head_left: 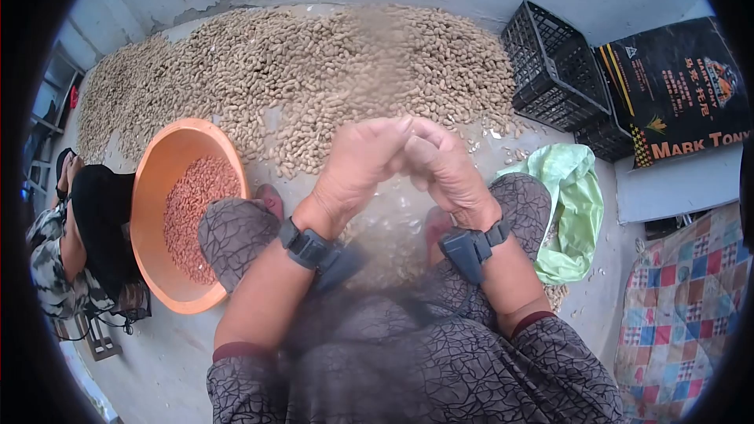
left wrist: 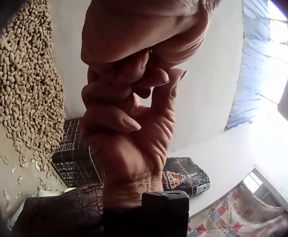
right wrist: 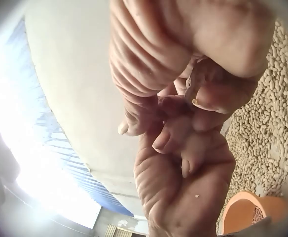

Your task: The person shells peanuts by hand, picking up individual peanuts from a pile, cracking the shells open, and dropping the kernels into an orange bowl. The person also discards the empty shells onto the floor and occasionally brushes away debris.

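Both hands meet in front of the body, fingers curled and fingertips together. My left hand (head_left: 357,159) and right hand (head_left: 449,165) pinch a small brown piece that looks like a peanut (right wrist: 199,78), mostly hidden among the fingers. In the left wrist view the curled fingers of the right hand (left wrist: 131,140) lie under the left hand (left wrist: 144,37). A pale crumb (right wrist: 197,196) sticks to the left palm in the right wrist view. By the left knee, an orange basin (head_left: 149,220) holds red shelled peanuts (head_left: 196,212).
A broad heap of unshelled peanuts (head_left: 306,71) spreads along the wall. Black crates (head_left: 554,71) and a black printed sack (head_left: 675,94) stand at the right. A green bag (head_left: 577,212) lies by the right knee. Another person (head_left: 75,243) sits at the left.
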A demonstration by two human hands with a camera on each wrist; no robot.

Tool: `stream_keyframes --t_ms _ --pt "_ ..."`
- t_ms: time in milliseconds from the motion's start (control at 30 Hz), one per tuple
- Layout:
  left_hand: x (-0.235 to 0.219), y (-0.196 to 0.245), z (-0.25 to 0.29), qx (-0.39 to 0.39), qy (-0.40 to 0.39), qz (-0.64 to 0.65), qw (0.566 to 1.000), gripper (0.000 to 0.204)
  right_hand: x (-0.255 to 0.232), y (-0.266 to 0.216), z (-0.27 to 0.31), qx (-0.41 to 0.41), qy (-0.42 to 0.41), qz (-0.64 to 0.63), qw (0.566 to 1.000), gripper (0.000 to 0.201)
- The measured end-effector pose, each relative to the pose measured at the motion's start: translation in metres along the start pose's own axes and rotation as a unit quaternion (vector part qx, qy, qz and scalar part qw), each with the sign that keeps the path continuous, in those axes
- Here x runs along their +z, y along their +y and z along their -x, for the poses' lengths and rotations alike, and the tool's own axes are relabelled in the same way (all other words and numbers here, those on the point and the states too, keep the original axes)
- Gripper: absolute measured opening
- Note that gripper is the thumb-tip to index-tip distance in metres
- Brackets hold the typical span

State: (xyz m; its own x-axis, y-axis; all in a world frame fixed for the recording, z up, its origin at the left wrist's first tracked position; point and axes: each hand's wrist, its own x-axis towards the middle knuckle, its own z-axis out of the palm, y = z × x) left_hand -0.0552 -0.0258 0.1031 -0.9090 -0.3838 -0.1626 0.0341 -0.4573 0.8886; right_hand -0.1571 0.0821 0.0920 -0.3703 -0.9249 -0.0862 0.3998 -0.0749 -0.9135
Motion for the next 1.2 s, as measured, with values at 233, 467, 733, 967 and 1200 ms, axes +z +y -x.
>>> stream_keyframes --t_ms 233,467,733,967,1200 --pt "0.003 -0.001 0.004 -0.008 0.011 0.035 0.999 0.024 0.003 -0.004 -0.001 0.016 -0.036 0.015 0.999 0.037" --pt "-0.004 0.008 0.007 -0.007 -0.118 -0.036 0.992 0.039 -0.007 -0.010 0.003 -0.002 -0.075 -0.015 0.997 0.038" --pt "0.015 0.006 0.012 0.070 -0.095 -0.160 0.980 0.021 -0.010 -0.004 0.007 0.038 -0.008 -0.040 0.998 0.027" --pt "0.005 0.003 0.009 0.049 -0.056 -0.172 0.982 0.017 -0.008 -0.001 -0.001 0.046 -0.011 -0.040 0.998 0.025" --pt "0.005 -0.003 -0.002 0.015 -0.024 0.013 1.000 0.026 -0.006 0.011 -0.011 0.007 -0.011 -0.097 0.995 0.031"
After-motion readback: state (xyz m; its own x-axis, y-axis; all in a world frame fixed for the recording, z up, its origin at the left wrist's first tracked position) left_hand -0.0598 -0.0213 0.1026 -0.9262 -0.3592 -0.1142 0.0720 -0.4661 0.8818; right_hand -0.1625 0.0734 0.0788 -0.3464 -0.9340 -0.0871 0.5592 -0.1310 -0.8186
